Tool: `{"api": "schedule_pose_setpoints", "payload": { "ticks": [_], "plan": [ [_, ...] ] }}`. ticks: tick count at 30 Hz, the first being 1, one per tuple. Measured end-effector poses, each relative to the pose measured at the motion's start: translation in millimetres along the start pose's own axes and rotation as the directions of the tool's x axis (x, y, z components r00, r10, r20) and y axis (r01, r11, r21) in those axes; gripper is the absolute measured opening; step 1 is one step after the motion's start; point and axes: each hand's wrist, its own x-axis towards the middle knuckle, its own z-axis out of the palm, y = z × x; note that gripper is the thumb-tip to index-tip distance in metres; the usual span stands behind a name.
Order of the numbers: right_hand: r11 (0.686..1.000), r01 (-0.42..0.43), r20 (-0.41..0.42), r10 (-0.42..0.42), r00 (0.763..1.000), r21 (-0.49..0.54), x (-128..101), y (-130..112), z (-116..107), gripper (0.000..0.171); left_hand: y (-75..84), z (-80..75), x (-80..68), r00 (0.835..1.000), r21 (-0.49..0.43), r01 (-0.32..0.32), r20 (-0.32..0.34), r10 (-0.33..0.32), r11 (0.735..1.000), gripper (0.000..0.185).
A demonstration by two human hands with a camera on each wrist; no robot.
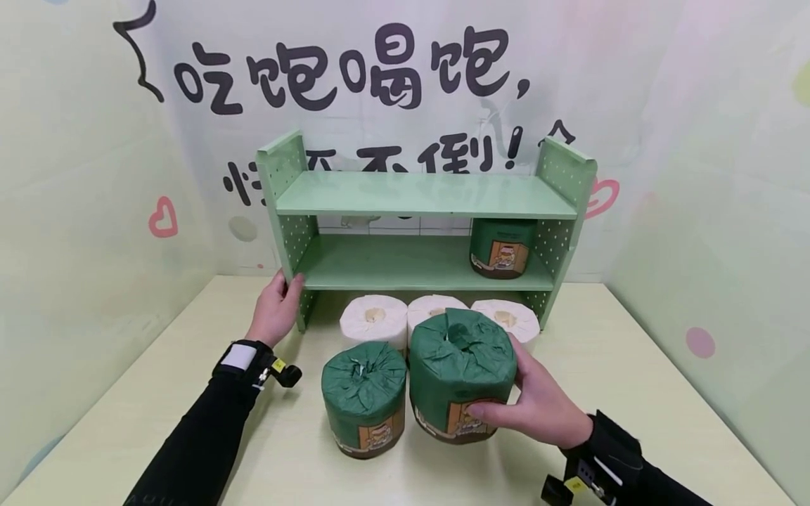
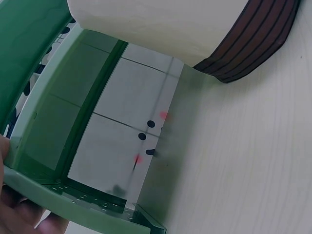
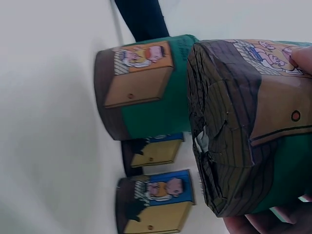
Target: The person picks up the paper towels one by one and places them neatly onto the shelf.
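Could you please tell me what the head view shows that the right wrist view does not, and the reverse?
Only the head view shows the green shelf, the left hand gripping its side panel, and a wrapped roll on the lower shelf. Only the right wrist view shows the brown underside of the held roll. Both show the right hand gripping the held roll, with a second wrapped roll beside it.
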Motion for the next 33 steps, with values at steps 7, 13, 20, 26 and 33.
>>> {"api": "schedule_pose_setpoints", "payload": {
  "ticks": [7,13,20,26,33],
  "plan": [
    [1.0,0.012,-0.033,-0.012,0.999,0.004,9.5,-2.0,-10.4,0.095,-0.7,0.2,0.3,1.0,-0.004,-0.008,-0.003,0.008,1.0,0.058],
    [1.0,-0.003,-0.061,0.003,0.998,-0.01,16.0,0.5,-16.2,0.089,-2.1,0.5,0.0,1.0,-0.002,-0.015,-0.004,0.015,1.0,0.058],
    [1.0,-0.02,-0.088,0.019,0.996,-0.01,20.4,1.3,-22.3,0.083,-0.7,-0.1,0.1,1.0,0.005,-0.019,-0.005,0.019,1.0,0.059],
    [1.0,-0.024,-0.089,0.024,0.996,0.0,22.9,-0.2,-24.0,0.079,-0.6,-0.9,-0.4,1.0,0.006,-0.024,-0.008,0.024,1.0,0.059],
    [1.0,-0.024,-0.109,0.022,0.994,-0.02,26.4,-3.0,-25.6,0.08,-2.4,0.1,0.2,1.0,-0.001,-0.023,-0.004,0.023,1.0,0.057]
  ]
}}
